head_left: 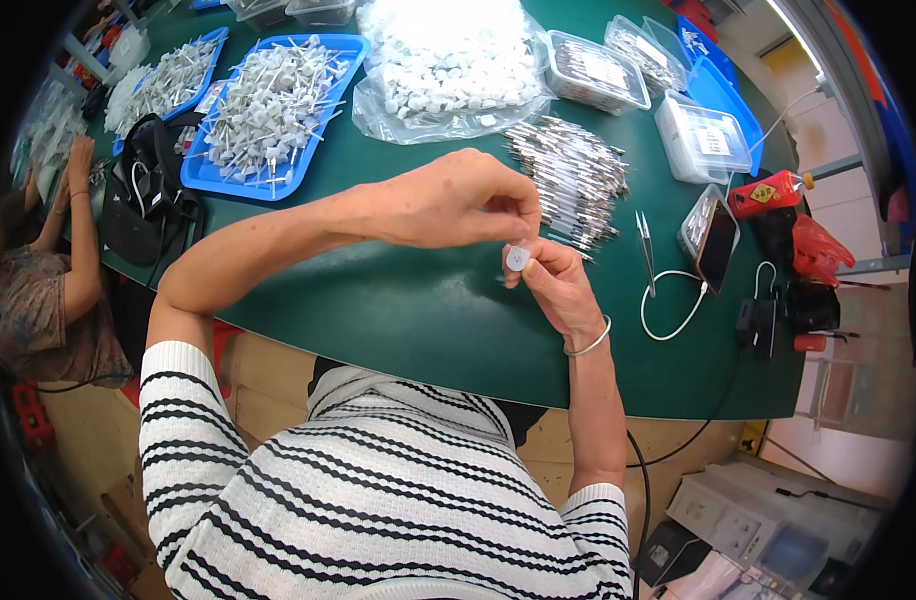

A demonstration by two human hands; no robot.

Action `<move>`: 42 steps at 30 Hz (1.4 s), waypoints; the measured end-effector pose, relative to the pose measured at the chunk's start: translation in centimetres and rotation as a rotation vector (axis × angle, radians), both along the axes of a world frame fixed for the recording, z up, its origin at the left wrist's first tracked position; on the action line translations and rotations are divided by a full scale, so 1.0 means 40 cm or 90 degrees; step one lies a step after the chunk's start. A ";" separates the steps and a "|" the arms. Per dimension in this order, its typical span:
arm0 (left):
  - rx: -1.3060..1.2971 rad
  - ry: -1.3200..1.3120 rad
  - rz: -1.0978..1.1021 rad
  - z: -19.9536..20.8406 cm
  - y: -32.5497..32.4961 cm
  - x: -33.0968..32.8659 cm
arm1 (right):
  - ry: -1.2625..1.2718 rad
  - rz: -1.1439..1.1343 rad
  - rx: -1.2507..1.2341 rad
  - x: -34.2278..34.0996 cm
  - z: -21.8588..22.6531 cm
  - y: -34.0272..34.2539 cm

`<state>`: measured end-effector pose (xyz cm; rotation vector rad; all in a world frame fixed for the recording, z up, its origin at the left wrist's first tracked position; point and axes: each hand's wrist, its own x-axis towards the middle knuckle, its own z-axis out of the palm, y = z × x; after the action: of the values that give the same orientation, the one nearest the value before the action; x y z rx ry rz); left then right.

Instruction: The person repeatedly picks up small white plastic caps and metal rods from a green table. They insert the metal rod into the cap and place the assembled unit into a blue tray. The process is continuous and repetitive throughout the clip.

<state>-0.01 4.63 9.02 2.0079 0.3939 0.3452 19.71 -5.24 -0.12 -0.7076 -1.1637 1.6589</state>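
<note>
Between my right hand's [561,290] thumb and fingers is a small white round cap [518,258], with its flat face showing. Just above it my left hand [458,200] reaches across, its fingers closed in a pinch close to the cap. What those fingers hold, if anything, is hidden. Beyond both hands lies a pile of thin metal-tipped rods [573,180]. Behind that, a clear plastic bag [408,125] is heaped with small white caps [458,80]. A blue tray [193,165] full of white-headed pins [273,110] stands left of the bag.
Tweezers [645,250] and a white cable [668,335] lie right of my hands. Further right are a phone [716,245], a red bottle [768,195] and clear tubs [703,140]. A black bag [153,200] rests at left, beside another person's arms [78,210].
</note>
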 end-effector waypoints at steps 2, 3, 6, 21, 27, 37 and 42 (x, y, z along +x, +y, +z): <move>-0.040 -0.035 -0.010 -0.009 0.009 -0.005 | 0.017 0.001 -0.003 0.000 -0.003 0.002; -0.053 -0.049 -0.028 -0.010 0.010 -0.008 | 0.025 0.000 -0.004 -0.001 -0.003 0.003; -0.073 -0.072 -0.062 -0.006 0.006 -0.016 | 0.025 -0.005 -0.032 -0.001 0.007 0.000; -0.144 -0.045 0.030 -0.042 -0.014 0.016 | -0.009 0.015 0.005 -0.017 0.010 0.009; -0.266 -0.035 0.096 -0.059 -0.052 0.041 | 0.085 -0.007 0.073 0.004 0.008 -0.014; -0.139 -0.076 0.162 -0.043 -0.012 -0.007 | -0.204 -0.251 0.218 0.057 0.037 -0.012; 0.348 -0.088 0.433 -0.006 0.085 -0.174 | -0.444 -0.566 0.148 0.202 0.053 -0.064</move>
<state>-6.98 8.04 8.76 2.3005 0.9777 1.1058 27.78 -7.81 2.01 -1.4492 -1.2006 0.5201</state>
